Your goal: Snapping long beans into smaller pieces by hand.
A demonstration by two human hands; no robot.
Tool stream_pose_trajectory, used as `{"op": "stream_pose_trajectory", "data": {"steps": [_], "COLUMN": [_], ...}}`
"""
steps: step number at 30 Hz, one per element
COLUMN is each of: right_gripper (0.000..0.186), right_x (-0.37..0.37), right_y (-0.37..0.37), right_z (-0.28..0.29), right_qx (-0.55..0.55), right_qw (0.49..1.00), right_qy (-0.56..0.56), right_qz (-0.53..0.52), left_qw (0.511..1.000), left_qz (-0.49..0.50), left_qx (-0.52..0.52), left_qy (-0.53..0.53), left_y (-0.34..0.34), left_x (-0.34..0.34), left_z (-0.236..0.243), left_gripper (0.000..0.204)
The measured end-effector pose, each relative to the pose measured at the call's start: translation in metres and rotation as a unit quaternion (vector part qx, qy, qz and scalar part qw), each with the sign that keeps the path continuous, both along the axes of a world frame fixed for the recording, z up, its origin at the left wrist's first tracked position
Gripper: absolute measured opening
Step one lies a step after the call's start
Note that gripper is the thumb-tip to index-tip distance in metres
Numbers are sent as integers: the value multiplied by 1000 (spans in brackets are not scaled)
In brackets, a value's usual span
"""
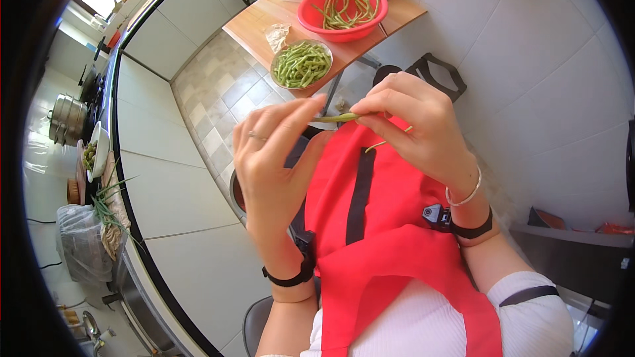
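Observation:
My right hand (403,119) is closed in a pinch on a green bean (337,118), held crosswise above my red apron (357,271). My left hand (278,152) has its curved fingers at the bean's left end. A thin yellow-green length of bean or string (379,144) hangs below my right fingers; whether they hold it is unclear. Beyond my hands, a wooden table (248,23) holds a bowl of cut bean pieces (301,65) and a red basin of long beans (344,8).
A dark container (239,195) is partly hidden behind my left arm. At left runs a counter with a steel pot (66,119), white dish (98,152), green onions (109,208) and plastic bag (86,244). Black folded item (440,76) leans by the tiled wall (529,59).

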State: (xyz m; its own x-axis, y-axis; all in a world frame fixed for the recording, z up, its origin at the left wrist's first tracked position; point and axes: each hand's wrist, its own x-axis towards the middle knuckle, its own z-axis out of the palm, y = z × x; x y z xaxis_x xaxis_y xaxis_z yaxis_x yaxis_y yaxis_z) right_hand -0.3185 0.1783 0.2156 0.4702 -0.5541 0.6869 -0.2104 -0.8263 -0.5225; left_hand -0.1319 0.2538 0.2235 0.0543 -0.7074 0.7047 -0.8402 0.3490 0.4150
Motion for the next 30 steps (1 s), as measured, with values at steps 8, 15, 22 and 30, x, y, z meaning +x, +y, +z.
{"op": "stream_pose_trajectory", "data": {"steps": [8, 15, 22, 30], "right_gripper": [10, 12, 11, 15], "right_x": [9, 8, 8, 22], "right_y": [-1, -1, 1, 10], "right_z": [-10, -11, -9, -6], "right_qx": [-34, 4, -23, -72], "right_qw": [999, 999, 998, 992], "right_qy": [7, 44, 55, -104], "right_qz": [-7, -25, -15, -13], "left_qw": [991, 993, 997, 915], "left_qz": [4, 18, -28, -102], "left_qx": [-33, 22, 75, 52], "left_qy": [-133, -118, 13, 386], "left_y": [-8, -7, -3, 0], "left_x": [-1, -2, -10, -27], "left_z": [-10, -12, -18, -29], "left_gripper": [15, 13, 13, 10]}}
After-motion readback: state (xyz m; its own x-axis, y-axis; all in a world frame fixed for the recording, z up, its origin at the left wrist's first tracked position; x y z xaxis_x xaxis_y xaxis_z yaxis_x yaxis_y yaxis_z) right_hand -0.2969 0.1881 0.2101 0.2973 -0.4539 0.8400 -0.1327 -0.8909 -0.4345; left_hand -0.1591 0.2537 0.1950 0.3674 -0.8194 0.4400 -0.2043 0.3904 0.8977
